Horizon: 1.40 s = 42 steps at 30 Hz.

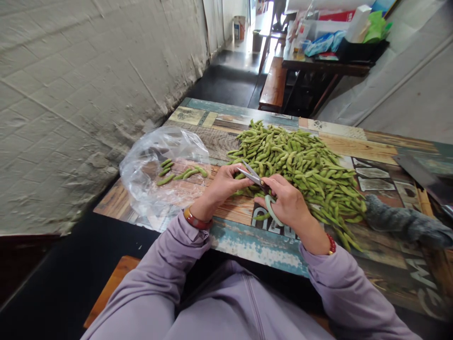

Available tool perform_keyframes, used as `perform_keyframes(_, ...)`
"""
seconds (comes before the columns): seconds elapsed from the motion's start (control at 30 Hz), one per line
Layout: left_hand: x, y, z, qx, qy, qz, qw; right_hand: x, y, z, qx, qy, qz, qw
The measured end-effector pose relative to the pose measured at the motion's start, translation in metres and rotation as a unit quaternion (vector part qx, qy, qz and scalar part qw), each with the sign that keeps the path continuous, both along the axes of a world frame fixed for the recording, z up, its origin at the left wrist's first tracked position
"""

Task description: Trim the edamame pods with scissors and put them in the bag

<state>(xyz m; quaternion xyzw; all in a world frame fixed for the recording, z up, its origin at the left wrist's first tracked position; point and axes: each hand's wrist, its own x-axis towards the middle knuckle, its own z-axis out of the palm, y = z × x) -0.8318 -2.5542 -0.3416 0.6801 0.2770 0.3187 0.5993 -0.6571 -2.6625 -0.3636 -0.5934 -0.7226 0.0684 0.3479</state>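
My right hand (286, 200) grips a pair of scissors (272, 211) with pale green handles, the blades parted and pointing left. At the blade tips, my left hand (226, 182) is closed in a pinch; what lies between its fingers is too small to make out. Behind and right of both hands spreads a large heap of green edamame pods (290, 156). To the left, a clear plastic bag (141, 174) lies spread on the table, with several pods (191, 173) on it.
The patchwork wood-print table (258, 245) runs up to a covered wall on the left. A grey fuzzy cloth-like item (406, 219) rests at the right. Further back are a wooden bench (274, 85) and another table (329, 66) loaded with packages.
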Motion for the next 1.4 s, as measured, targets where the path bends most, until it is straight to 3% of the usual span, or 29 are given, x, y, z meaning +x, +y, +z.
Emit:
perform_keyframes(0.43, -0.002, 0.001, 0.001, -0.05, 0.009, -0.002, 0.999, 0.004, -0.001, -0.002, -0.011, -0.03, -0.012, 0.999)
perform_keyframes(0.57, -0.003, 0.001, 0.0, -0.114, -0.01, 0.017, 0.993, 0.006, 0.0, -0.004, -0.001, -0.03, -0.019, 0.999)
perform_keyframes(0.77, -0.005, 0.005, 0.001, -0.251, -0.091, 0.022, 0.963, 0.006, 0.001, -0.001, 0.013, 0.004, -0.084, 0.996)
perform_keyframes(1.07, 0.0, 0.005, 0.003, -0.294, -0.154, 0.087, 0.939, 0.002, 0.001, -0.001, 0.008, -0.019, -0.028, 0.999)
perform_keyframes(1.4, 0.008, -0.002, -0.007, -0.309, -0.14, 0.011, 0.941, -0.003, 0.002, -0.003, 0.013, 0.008, -0.043, 0.999)
